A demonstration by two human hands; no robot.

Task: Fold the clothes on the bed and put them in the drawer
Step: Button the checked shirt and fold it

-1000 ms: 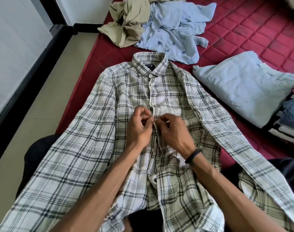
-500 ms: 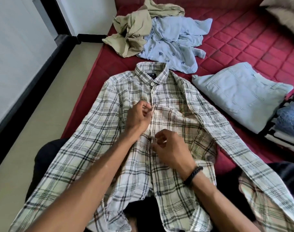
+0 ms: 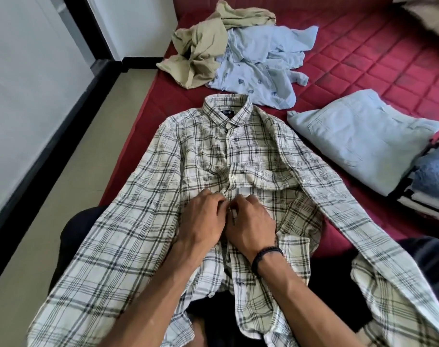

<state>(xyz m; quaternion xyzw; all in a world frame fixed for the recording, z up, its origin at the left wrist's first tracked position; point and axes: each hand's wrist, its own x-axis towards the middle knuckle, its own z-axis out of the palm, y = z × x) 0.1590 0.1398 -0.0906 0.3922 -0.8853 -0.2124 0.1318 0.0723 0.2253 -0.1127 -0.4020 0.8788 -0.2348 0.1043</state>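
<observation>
Room edge beside the bed

A beige tiled floor (image 3: 63, 196) runs along the left, bordered by a black skirting strip (image 3: 38, 169) under a white wall (image 3: 25, 83). A pale pillow (image 3: 431, 13) shows at the top right corner. A black beaded wristband (image 3: 264, 256) circles one wrist.

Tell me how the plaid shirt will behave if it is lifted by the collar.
The plaid shirt would probably go limp: it already wrinkles and sags off the bed edge. It looks thin, so likely light. The long sleeves would probably dangle, and the unbuttoned lower front may fall open below where the left hand and right hand pinch the placket.
</observation>
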